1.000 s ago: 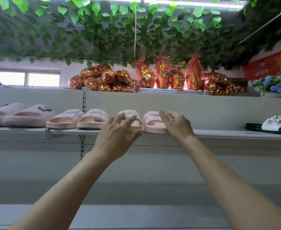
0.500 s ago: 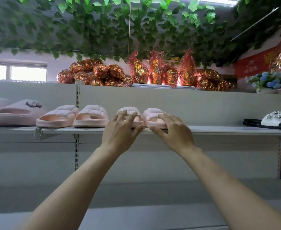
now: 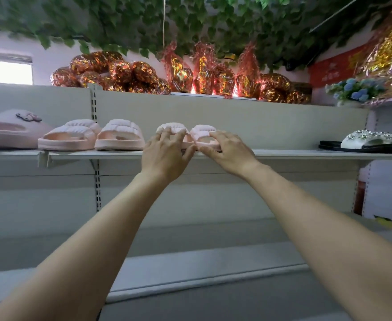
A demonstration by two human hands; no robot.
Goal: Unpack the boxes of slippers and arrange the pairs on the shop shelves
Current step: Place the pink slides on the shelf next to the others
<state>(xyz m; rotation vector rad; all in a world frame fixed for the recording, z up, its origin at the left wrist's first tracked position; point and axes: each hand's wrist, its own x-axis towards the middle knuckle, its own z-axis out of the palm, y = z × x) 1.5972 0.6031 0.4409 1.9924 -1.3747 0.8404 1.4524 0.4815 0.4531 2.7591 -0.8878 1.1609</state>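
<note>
Small pale-pink ruched slippers point(image 3: 188, 132) sit at the shelf's point(image 3: 283, 154) front edge; left hand point(image 3: 165, 154) and right hand point(image 3: 229, 150) still rest spread fingers on them, unmoved.

One head-worn camera looks forward and slightly upward, close to the shelf point(image 3: 283, 154) at arm's reach.

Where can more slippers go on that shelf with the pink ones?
The bare stretch of shelf lies between the small pink pair under the hands and the white jewelled sandal far right. The lower shelf looks bare too. Left is crowded: bigger pink pair, then a bow slipper, close together.
</note>
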